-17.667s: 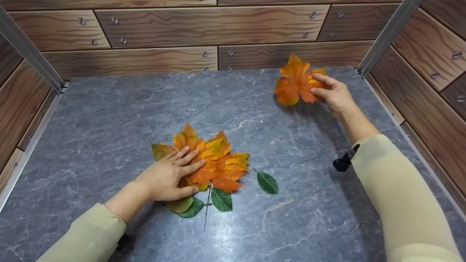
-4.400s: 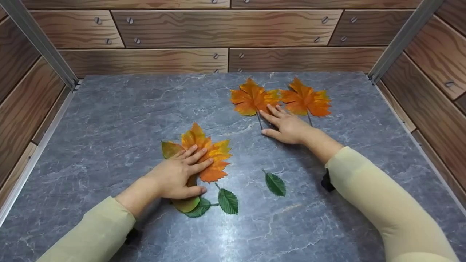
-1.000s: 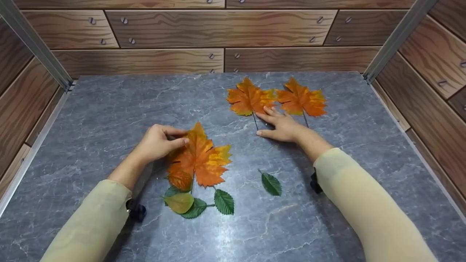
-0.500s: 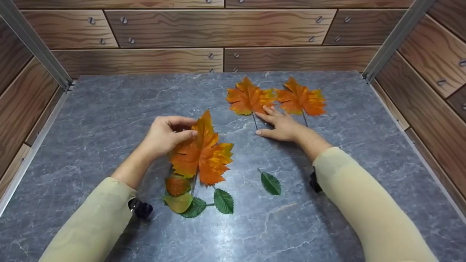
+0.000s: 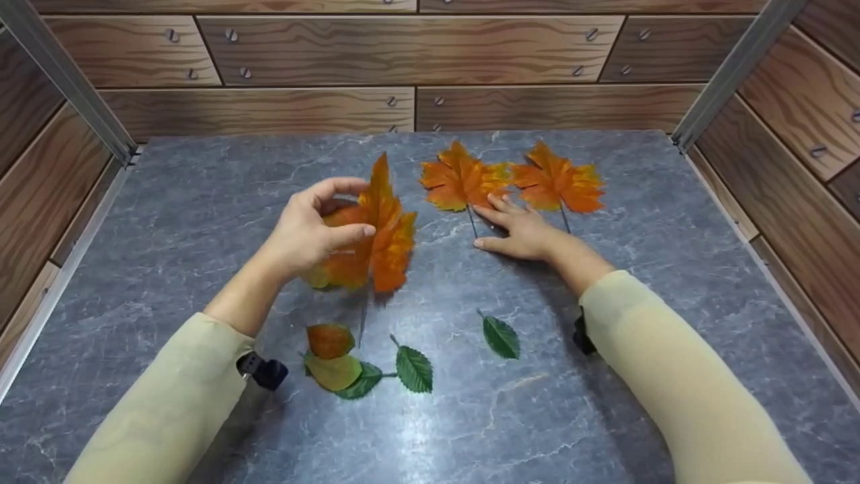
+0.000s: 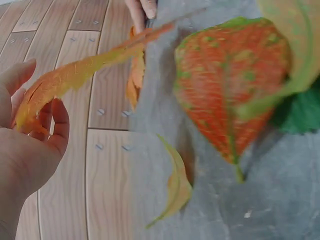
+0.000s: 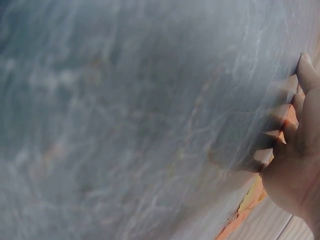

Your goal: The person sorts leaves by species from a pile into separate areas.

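Note:
My left hand [image 5: 302, 228] pinches an orange-yellow artificial maple leaf [image 5: 391, 242] by its left side, thumb in front. The leaf is raised off the table and tilted, its thin stem hanging down; the left wrist view shows this maple leaf [image 6: 80, 75] nearly edge-on. My right hand [image 5: 527, 232] lies with fingers spread, touching the lower edge of a second maple leaf [image 5: 460, 178] and its stem. To the right of that one lies a third maple leaf [image 5: 556, 178]. In the right wrist view the right hand [image 7: 300, 155] lies flat against the tabletop.
Nearer on the grey marbled table [image 5: 201, 222] are a red-orange leaf [image 5: 330, 341], a yellow-green leaf [image 5: 334, 372] overlapping a green leaf [image 5: 365, 382], and two separate green leaves. Another small yellowish leaf [image 6: 177, 187] lies under the held one. Wood-patterned walls [image 5: 302, 50] enclose the table.
Over the last second, my left hand has lifted the maple leaf up and away from the small leaves, turning it more edge-on. Earlier, that hand lay flat on it. My right hand stays put.

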Available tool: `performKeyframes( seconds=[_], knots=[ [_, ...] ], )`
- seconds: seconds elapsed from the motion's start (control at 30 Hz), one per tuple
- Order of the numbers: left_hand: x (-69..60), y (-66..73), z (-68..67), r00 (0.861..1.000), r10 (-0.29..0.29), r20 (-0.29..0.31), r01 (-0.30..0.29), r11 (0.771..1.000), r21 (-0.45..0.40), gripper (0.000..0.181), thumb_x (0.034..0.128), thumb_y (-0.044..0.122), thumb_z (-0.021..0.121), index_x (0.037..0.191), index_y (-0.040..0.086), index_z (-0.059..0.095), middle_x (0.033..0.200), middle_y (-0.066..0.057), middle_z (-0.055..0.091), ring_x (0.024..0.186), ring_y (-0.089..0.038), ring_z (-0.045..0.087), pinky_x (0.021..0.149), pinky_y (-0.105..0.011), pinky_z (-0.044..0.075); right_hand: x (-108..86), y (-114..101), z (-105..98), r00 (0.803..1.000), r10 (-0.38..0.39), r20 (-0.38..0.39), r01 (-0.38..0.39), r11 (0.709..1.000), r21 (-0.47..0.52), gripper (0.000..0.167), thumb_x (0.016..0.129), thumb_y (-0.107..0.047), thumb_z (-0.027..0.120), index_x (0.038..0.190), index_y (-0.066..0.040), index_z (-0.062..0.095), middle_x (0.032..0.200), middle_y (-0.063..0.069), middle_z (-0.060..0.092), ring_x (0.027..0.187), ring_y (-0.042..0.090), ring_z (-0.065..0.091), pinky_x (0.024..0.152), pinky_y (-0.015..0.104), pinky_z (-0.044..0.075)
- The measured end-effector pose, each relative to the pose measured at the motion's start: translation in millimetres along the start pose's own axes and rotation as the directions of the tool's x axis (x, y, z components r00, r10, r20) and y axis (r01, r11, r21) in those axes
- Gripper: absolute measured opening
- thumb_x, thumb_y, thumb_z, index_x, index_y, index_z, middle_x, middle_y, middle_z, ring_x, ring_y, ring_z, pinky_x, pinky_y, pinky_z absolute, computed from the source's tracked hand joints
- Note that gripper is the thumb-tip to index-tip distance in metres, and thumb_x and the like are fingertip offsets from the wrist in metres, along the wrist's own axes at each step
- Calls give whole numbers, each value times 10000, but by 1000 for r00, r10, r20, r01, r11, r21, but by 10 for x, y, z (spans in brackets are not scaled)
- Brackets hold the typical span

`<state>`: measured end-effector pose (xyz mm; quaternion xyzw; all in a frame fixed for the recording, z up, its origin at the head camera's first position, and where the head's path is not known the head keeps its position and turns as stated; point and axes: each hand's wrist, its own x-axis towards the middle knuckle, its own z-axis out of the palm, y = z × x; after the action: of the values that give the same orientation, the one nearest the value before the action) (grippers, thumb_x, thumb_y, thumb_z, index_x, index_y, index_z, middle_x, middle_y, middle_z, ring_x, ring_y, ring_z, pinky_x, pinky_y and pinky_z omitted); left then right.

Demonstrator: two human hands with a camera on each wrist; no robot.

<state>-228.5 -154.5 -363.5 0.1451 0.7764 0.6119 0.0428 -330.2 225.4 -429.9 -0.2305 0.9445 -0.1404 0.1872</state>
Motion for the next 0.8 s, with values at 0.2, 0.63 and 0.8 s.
performKeyframes(
  seconds=[0.2,0.63,0.8],
  knots=[
    [72,30,-44,999,48,25,-49,996,71,700,910,64,850,1513,182,513,1480,-14,520,1155,-237,630,892,-362,594,-12,-1,3,1000,1,-14,-1,1000,9,839,1039,-647,547,1717,-284,210,1787,75,12,1629,360,-43,1268,629,-46],
    [391,-49,-155,996,65,-65,-63,997,38,663,951,-80,722,1536,149,511,1486,-80,520,1231,-275,607,958,-350,570,0,12,11,1000,-14,-8,14,1000,20,835,1048,-630,542,1721,-277,195,1788,82,2,1627,368,-57,1261,633,-74],
    [504,-86,-195,994,33,-103,-31,999,25,601,962,-97,697,1491,159,570,1411,-106,555,1239,-281,594,965,-375,571,1,17,23,1000,-10,-9,11,1000,23,839,1044,-639,540,1720,-281,197,1788,79,0,1627,370,-57,1261,632,-76]
  ],
)
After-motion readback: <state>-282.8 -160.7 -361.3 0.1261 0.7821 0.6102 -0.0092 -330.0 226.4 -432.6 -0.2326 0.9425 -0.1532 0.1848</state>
